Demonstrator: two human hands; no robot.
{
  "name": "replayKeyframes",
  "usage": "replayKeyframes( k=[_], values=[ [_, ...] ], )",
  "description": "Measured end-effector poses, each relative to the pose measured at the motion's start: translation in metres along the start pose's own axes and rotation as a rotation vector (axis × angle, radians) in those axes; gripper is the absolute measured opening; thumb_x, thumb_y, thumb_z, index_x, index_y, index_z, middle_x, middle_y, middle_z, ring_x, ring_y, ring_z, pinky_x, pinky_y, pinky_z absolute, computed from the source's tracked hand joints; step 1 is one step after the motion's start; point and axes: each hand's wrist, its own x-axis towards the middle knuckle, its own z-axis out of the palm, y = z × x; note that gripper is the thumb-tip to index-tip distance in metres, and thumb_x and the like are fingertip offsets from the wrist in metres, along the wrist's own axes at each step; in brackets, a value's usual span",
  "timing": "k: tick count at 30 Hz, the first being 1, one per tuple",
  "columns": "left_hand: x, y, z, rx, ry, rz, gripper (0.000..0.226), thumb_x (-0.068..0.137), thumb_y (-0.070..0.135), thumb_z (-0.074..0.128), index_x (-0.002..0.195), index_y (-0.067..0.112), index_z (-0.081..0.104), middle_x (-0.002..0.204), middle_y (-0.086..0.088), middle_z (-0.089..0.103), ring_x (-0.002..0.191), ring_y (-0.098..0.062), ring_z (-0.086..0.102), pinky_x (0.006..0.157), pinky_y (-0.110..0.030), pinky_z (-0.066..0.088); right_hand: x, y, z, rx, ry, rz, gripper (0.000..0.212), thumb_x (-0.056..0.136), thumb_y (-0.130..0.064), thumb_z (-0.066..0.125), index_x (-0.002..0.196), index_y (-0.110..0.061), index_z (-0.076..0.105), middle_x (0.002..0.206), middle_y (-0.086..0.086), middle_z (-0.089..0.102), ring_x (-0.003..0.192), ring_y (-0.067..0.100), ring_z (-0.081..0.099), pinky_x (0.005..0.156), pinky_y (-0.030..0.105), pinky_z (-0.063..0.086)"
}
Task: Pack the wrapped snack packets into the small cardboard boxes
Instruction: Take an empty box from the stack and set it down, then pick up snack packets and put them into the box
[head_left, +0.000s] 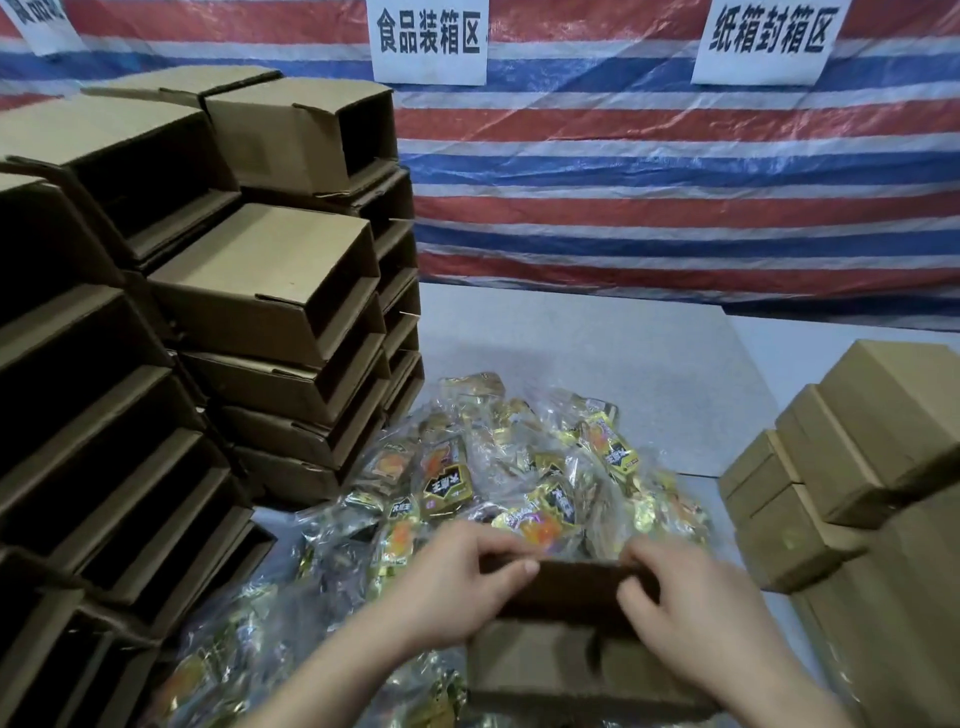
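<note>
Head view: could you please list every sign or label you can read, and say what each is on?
"食品装箱区": white paper sign on the striped tarp.
"纸箱封箱区": white paper sign on the right, same tarp.
Top-left sign: cut off, unreadable.
Snack packets: print too blurred to read.

two hands (457, 587), three paper signs (429, 39), uncounted packets (519, 467) and boxes (270, 280)

Straight ahead of the hands, a white paper sign (429, 40) taped to the red, white and blue striped tarpaulin (649, 171) reads 食品装箱区. Up and to the right, a second white paper sign (762, 39) on the same tarpaulin reads 纸箱封箱区. Black labels on the shiny yellow wrapped snack packets (444, 480) just beyond the hands are too blurred to read.
</note>
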Motion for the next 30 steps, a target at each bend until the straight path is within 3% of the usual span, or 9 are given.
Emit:
replayKeyframes(
  k=[4,7,12,15,19,23,27,30],
  values=[
    [-0.013,-0.037,0.033,-0.01,0.02,-0.043,0.02,0.095,0.035,0.065,0.111,0.03,0.076,0.102,0.022,0.073,0.095,0.012,0.063,0.087,-0.014,0.048,-0.015,0.003,0.048,0.076,-0.049,0.045,0.011,0.087,-0.043,0.046,0.084,-0.033,0.044,0.088,-0.013,0.05,0.095,0.008,0.058,0.065,0.026,0.036],
    [-0.017,-0.064,0.049,-0.004,0.027,-0.064,0.02,0.096,0.031,0.065,0.112,0.027,0.076,0.105,0.02,0.071,0.098,0.011,0.061,0.091,-0.016,0.046,-0.013,0.002,0.081,0.099,-0.057,0.043,0.011,0.09,-0.038,0.047,0.091,-0.028,0.052,0.099,-0.011,0.057,0.098,0.01,0.058,0.067,0.026,0.032],
    [-0.02,-0.091,0.071,0.068,-0.014,-0.058,0.023,0.097,0.033,0.063,0.117,0.029,0.074,0.113,0.021,0.069,0.096,0.025,0.05,0.091,-0.005,0.038,-0.019,0.005,0.122,0.147,-0.101,0.025,0.012,0.092,-0.031,0.045,0.098,-0.026,0.053,0.1,-0.011,0.053,0.1,0.011,0.054,0.081,0.027,0.044],
    [-0.012,-0.091,0.073,0.052,-0.015,-0.061,0.021,0.098,0.031,0.062,0.113,0.028,0.076,0.103,0.027,0.066,0.093,0.019,0.053,0.088,-0.01,0.041,-0.018,0.01,0.123,0.159,-0.069,0.027,0.01,0.093,-0.031,0.045,0.096,-0.026,0.054,0.094,-0.011,0.052,0.093,0.009,0.053,0.077,0.027,0.045],
    [-0.007,-0.094,0.067,0.056,-0.028,-0.053,0.02,0.098,0.029,0.062,0.112,0.026,0.076,0.097,0.029,0.063,0.092,0.019,0.054,0.084,-0.002,0.037,-0.017,0.008,0.121,0.134,-0.053,0.03,0.009,0.091,-0.029,0.047,0.088,-0.026,0.054,0.085,-0.01,0.052,0.085,0.013,0.054,0.072,0.03,0.044],
    [-0.001,-0.093,0.07,0.066,-0.015,-0.051,0.021,0.098,0.03,0.061,0.114,0.027,0.075,0.099,0.028,0.063,0.091,0.017,0.054,0.084,-0.006,0.039,-0.011,0.01,0.118,0.128,-0.052,0.05,0.014,0.092,-0.029,0.046,0.093,-0.023,0.059,0.09,-0.008,0.058,0.087,0.014,0.057,0.074,0.031,0.047],
    [0.006,-0.089,0.076,0.123,-0.039,-0.035,0.024,0.1,0.03,0.059,0.118,0.024,0.073,0.11,0.015,0.069,0.096,0.004,0.056,0.08,0.002,0.033,-0.011,0.013,0.122,0.12,-0.084,0.076,0.01,0.093,-0.027,0.046,0.09,-0.021,0.054,0.09,-0.005,0.057,0.087,0.016,0.055,0.076,0.033,0.048],
    [0.004,-0.088,0.079,0.138,-0.074,-0.03,0.024,0.1,0.03,0.057,0.117,0.023,0.073,0.112,0.01,0.071,0.098,0.0,0.057,0.082,-0.004,0.037,-0.015,0.017,0.125,0.127,-0.104,0.081,0.009,0.093,-0.026,0.046,0.09,-0.021,0.053,0.088,-0.005,0.054,0.086,0.016,0.054,0.076,0.032,0.048]
  ],
)
